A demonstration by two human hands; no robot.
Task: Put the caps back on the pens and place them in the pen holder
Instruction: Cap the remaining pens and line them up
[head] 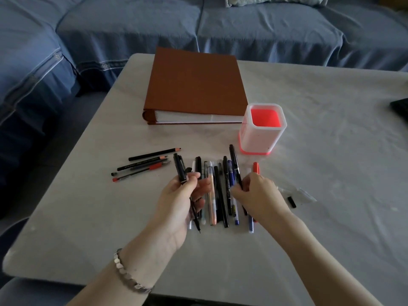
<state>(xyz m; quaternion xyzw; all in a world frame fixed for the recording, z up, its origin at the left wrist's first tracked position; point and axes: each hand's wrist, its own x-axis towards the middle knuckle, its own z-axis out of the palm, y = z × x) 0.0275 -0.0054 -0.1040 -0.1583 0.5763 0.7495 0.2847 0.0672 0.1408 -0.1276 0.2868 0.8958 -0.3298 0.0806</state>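
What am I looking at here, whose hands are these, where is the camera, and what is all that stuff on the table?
There is no machine: these are a person's two bare hands, filmed by one camera worn on their head, looking forward and down. The left hand, with a bracelet on its wrist, holds a black pen. The right hand closes its fingers on another black pen from the row of pens lying on the white table. A few pencils lie to the left. Behind stand a white and red pen holder, with no pens showing in it, and a brown binder. A blue sofa sits beyond.
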